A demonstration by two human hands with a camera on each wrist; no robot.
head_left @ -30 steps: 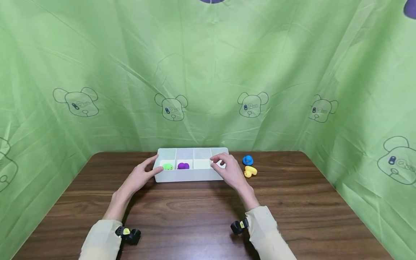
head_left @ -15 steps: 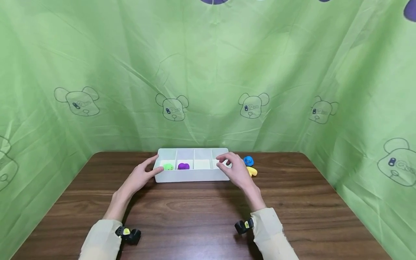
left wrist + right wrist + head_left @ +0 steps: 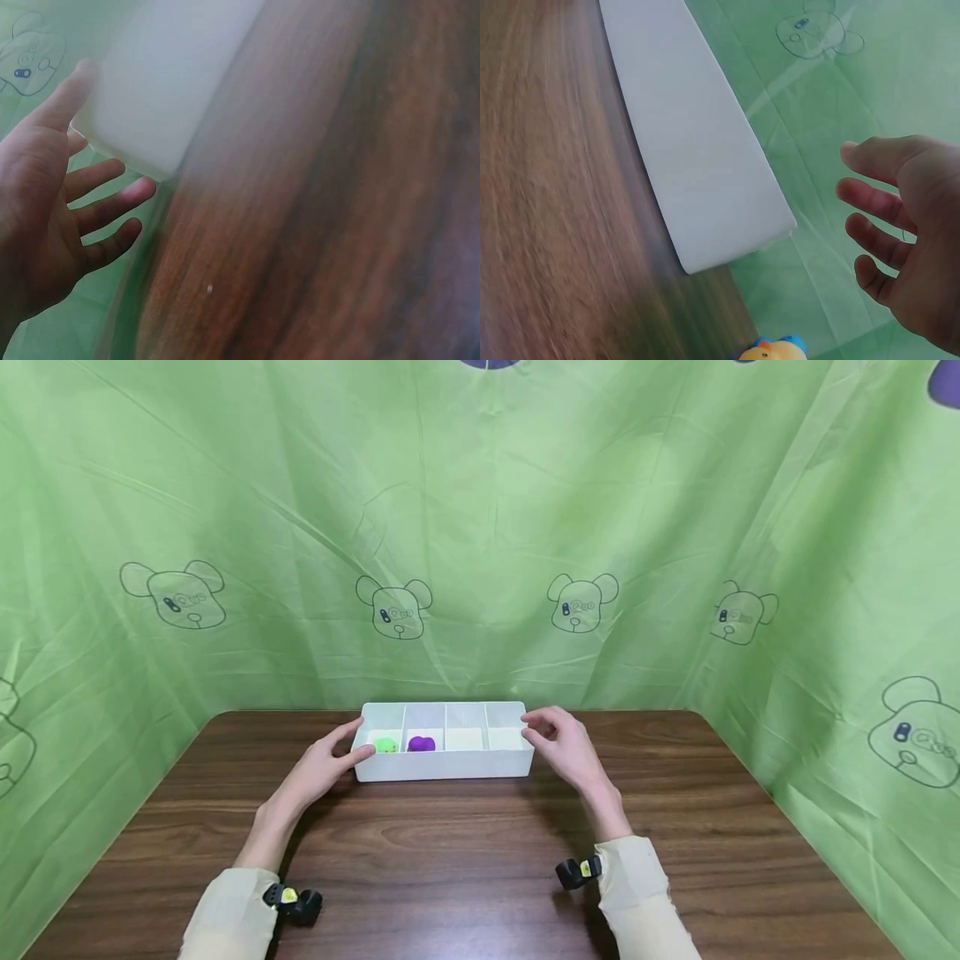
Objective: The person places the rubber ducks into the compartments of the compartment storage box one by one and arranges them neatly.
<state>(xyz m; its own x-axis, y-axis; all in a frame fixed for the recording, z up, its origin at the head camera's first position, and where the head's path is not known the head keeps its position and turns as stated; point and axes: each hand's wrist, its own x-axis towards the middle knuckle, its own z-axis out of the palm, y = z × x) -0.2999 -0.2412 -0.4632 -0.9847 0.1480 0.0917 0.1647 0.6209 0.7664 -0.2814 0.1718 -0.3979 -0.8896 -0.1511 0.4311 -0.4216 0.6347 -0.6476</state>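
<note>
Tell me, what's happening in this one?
Someone's left grip spans the left end of a white box. The right grip hangs beside the other end, holding nothing visible. A green toy sits in the leftmost section, a purple toy in the next. The right wrist view shows a yellow toy outside the box, partly hiding something blue.

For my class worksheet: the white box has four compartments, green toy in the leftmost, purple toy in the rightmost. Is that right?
Not rightmost: the head view shows the purple toy in the second compartment from the left of the white box. Otherwise correct.
</note>
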